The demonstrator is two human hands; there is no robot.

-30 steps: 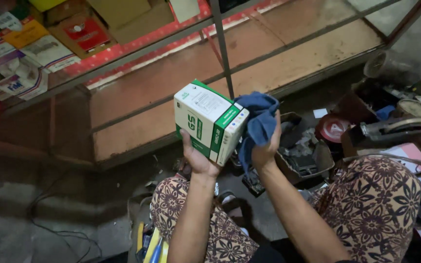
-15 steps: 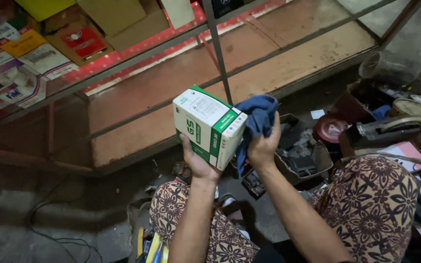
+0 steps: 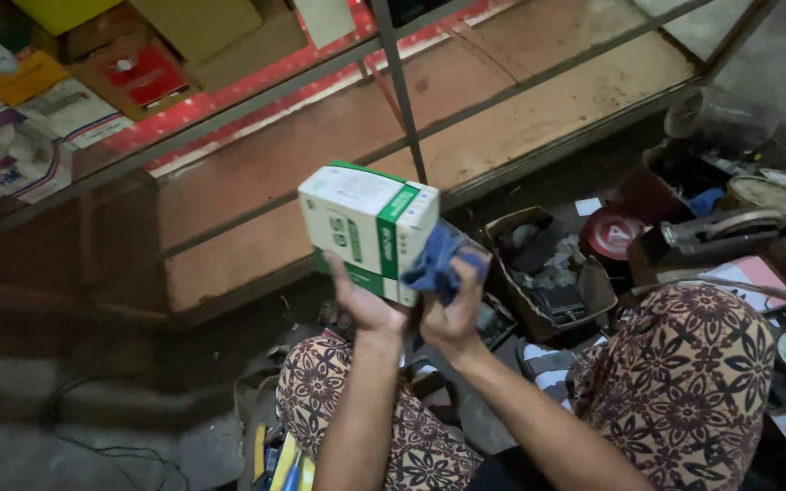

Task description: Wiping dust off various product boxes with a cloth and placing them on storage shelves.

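Head view, looking down on a seated person's lap. Compared with the frames a second earlier, the white and green box (image 3: 370, 227) sits slightly lower and further toward 9 o'clock, and the blue cloth (image 3: 438, 259), formerly spread high against the box's 3 o'clock face, is now bunched lower against that same face, near its bottom corner. The shift suggests a wiping stroke travelling down the side of the box, with the top panel and the face toward the camera left uncovered.

Left hand (image 3: 366, 305): raised from 6 o'clock, palm under the box, fingers closed around its lower edge and bearing its weight; forearm near vertical. Right hand (image 3: 452, 314): just beside the left at 3 o'clock, fingers clenched on the cloth and pressing it to the box; forearm runs off toward 5 o'clock across the patterned trousers (image 3: 684, 373).

The box is held in the air, tilted, in front of the low wooden shelf (image 3: 256, 182); an open cardboard tray of parts (image 3: 548, 273) lies on the floor at 3 o'clock
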